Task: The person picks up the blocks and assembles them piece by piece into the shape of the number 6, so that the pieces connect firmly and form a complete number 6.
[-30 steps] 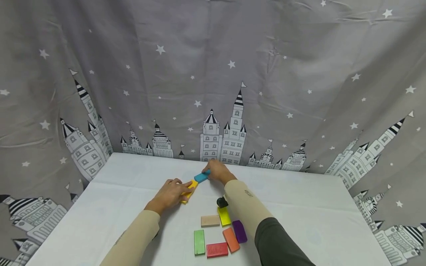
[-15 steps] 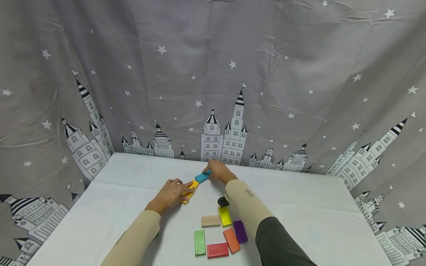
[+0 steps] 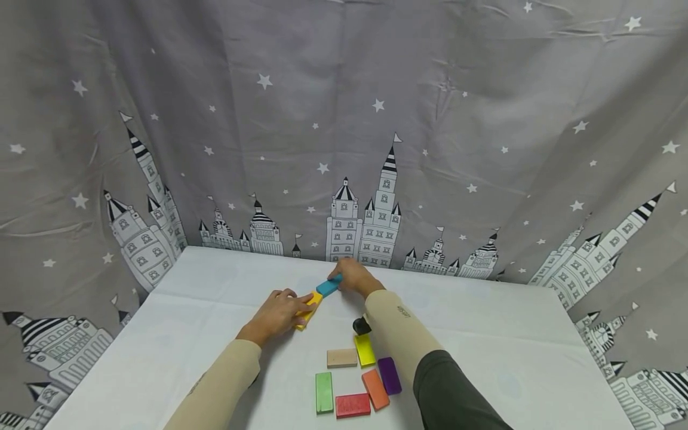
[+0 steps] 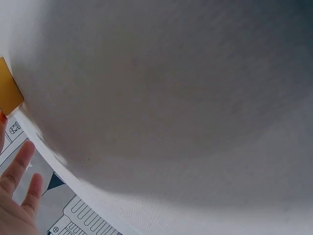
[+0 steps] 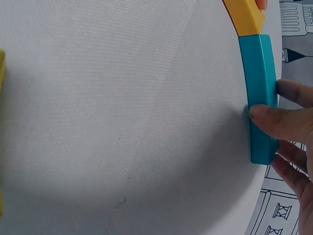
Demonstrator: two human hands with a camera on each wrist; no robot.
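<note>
Right hand [image 3: 356,278] pinched glossy blue block [image 5: 258,73]; left hand [image 3: 276,313] gripped yellow block [image 4: 8,89], cropped at left-wrist frame's left edge.

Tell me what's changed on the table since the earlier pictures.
Nothing on the table has visibly moved, and nothing was gripped or released; the whole head view slid slightly right, likely camera movement. The right hand still holds the blue block, the left hand still rests on the amber block; the wooden block, yellow block, purple block, orange block, red block and green block lie as before.
</note>
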